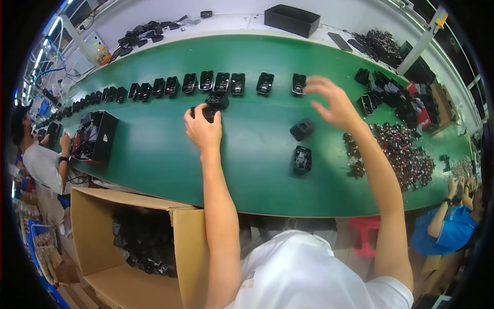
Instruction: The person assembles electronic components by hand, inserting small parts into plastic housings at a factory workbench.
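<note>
My left hand (204, 130) is closed around a small black plastic housing (210, 114) on the green work surface. Just beyond it, another black housing (219, 100) lies close against the row. My right hand (332, 102) is raised with its fingers apart and holds nothing, slightly blurred. Its fingertips are close to a black housing with a shiny inside (299, 84) at the right end of the row. Two loose pieces, a dark block (302, 129) and an open housing with metal parts inside (302, 159), lie between my arms.
A long row of open housings (190, 82) curves leftward. Small metal parts (396, 154) are heaped at right, below piled black casings (391, 92). A black bin (105, 139) stands left, a cardboard box (128, 198) below. Co-workers (43, 159) sit at both ends.
</note>
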A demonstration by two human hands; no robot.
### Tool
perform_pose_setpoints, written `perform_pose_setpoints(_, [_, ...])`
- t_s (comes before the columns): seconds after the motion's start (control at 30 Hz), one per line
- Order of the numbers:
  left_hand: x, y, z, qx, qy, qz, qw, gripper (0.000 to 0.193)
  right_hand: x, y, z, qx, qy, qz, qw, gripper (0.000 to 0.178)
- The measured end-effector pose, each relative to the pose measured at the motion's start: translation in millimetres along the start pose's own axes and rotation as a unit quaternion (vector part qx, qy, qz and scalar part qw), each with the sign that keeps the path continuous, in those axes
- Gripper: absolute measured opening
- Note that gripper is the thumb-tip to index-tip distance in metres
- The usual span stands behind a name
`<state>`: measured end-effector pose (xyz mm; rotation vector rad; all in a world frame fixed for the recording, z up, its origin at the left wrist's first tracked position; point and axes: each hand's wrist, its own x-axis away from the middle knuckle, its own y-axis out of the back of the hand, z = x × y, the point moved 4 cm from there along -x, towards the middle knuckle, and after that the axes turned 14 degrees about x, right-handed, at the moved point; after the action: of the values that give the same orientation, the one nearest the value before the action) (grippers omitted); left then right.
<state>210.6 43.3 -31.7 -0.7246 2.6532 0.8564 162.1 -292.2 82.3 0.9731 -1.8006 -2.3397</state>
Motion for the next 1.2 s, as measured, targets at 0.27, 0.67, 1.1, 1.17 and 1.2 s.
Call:
perform_pose_setpoints(0.27, [97, 19, -78, 0.516, 0.114, 0.163, 0.833, 0.040, 138, 70, -11, 0.114, -0.216, 0.144, 0.959, 0.013])
perform_pose_setpoints(0.67, [185, -14, -94, 0.516, 0.134, 0.295, 0.793, 0.071, 147, 25, -34, 0.244, -0.242, 0.157, 0.926, 0.029])
perform_pose_setpoints(1.1, [197, -4, -104, 0.521, 0.127, 0.291, 0.792, 0.075, 153, 49, -19, -0.023, -0.270, 0.009, 0.963, 0.026])
perform_pose_setpoints(1.17, [196, -2, -107, 0.503, 0.091, 0.296, 0.807, 0.079, 153, 51, -16, -0.096, -0.285, -0.051, 0.952, 0.029])
perform_pose_setpoints(1.2, [196, 0, -112, 0.489, 0.055, 0.304, 0.815, 0.082, 154, 53, -16, -0.133, -0.285, -0.081, 0.946, 0.030])
